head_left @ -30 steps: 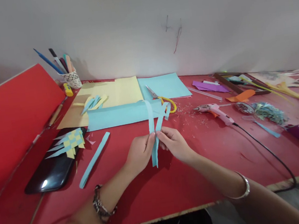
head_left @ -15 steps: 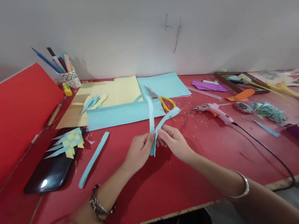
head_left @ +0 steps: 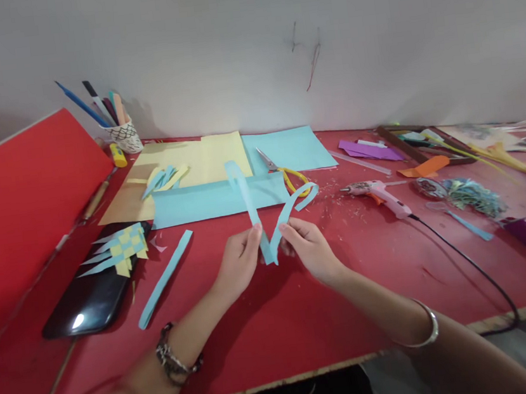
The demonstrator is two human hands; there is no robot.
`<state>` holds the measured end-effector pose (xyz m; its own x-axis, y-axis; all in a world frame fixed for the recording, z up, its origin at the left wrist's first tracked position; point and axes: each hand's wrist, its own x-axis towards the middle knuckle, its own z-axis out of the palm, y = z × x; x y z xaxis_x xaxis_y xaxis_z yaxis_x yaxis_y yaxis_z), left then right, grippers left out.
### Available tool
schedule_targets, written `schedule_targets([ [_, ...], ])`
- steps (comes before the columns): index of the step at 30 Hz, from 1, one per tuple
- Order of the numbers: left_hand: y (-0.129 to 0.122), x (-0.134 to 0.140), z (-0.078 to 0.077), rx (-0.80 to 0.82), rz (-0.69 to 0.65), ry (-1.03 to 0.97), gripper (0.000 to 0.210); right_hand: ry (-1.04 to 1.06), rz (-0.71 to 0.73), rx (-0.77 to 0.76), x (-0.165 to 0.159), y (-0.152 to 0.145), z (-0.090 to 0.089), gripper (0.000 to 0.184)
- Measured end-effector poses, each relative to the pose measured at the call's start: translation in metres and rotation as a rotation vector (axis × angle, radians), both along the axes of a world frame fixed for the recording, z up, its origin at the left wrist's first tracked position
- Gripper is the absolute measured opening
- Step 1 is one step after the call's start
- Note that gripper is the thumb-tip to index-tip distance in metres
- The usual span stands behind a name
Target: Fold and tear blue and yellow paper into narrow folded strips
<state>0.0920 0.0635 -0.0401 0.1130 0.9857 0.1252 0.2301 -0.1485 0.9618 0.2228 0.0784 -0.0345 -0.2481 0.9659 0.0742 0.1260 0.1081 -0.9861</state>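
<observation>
Above the red table, my left hand [head_left: 241, 257] pinches a light-blue paper strip [head_left: 247, 202] that rises away from me, its top end curled over. My right hand [head_left: 311, 248] grips another light-blue paper strip [head_left: 285, 214], which bends to the right in a hook. The lower ends come close together in a V; whether they are joined I cannot tell. A folded blue strip [head_left: 165, 280] lies left of my hands. Beyond them are a blue paper sheet [head_left: 215, 201] and scissors with yellow handles [head_left: 297, 181].
At left, a woven blue-and-yellow paper piece [head_left: 128, 247] rests on a black phone [head_left: 82, 308]. A pen cup [head_left: 125, 139] stands at the back. On the right lie a pink glue gun [head_left: 383, 198] with its cord, an orange paper piece [head_left: 426, 168] and a wooden frame [head_left: 413, 146].
My hands have moved slightly apart, and the two strips now spread into a wider V. The left strip's top has swung left; the right strip's end now curls down.
</observation>
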Motion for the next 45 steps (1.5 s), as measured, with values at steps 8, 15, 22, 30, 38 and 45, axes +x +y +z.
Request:
schedule_targets([
  [8,0.001,0.001,-0.003,0.012,-0.101,0.063,0.041,0.046,-0.009,0.0,-0.001,0.0,0.002,0.031],
  [15,-0.002,0.0,-0.002,0.097,-0.055,0.185,0.045,-0.082,0.089,0.025,-0.003,-0.004,0.003,0.027],
  [22,0.002,-0.002,0.004,0.007,0.127,0.059,0.046,-0.07,0.047,0.017,-0.002,-0.002,0.0,0.03],
  [30,0.004,-0.01,0.005,0.04,0.17,0.0,0.04,-0.276,0.452,-0.228,0.017,0.007,0.014,0.031],
  [38,-0.001,-0.012,0.01,0.22,0.019,0.202,0.028,-0.373,0.475,0.052,0.046,0.016,0.043,0.026],
  [45,-0.013,-0.018,0.027,0.428,-0.335,0.906,0.033,-0.877,0.257,0.663,0.04,0.008,0.059,0.042],
])
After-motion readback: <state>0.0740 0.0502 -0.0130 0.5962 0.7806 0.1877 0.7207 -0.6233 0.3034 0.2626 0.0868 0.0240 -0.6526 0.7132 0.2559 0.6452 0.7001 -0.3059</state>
